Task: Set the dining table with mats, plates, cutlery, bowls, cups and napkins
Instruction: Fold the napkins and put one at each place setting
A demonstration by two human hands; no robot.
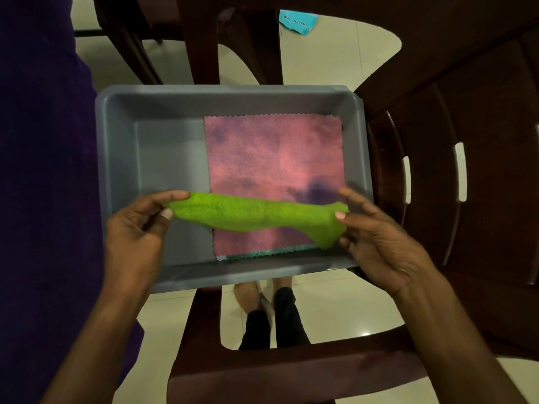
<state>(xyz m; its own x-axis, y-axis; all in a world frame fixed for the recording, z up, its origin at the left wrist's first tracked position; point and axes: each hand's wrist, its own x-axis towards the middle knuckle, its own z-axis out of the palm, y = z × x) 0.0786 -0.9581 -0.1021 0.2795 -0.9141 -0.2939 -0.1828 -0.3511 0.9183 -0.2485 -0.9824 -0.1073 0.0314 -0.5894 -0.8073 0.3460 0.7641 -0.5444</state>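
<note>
Over the grey tub [116, 170] your left hand [137, 228] and right hand [376, 231] each pinch an end of the green napkin [256, 212].

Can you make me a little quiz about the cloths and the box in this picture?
1. True or false: the fuzzy green cloth lies flat on the bottom of the grey plastic bin.
2. How many hands hold the green cloth? A) none B) one C) two
3. Fill in: under the green cloth, a flat ____ cloth with zigzag edges lies in the bin.

Key:
1. False. It is stretched above the bin.
2. C. The left hand pinches one end and the right hand the other.
3. Pink.
</note>
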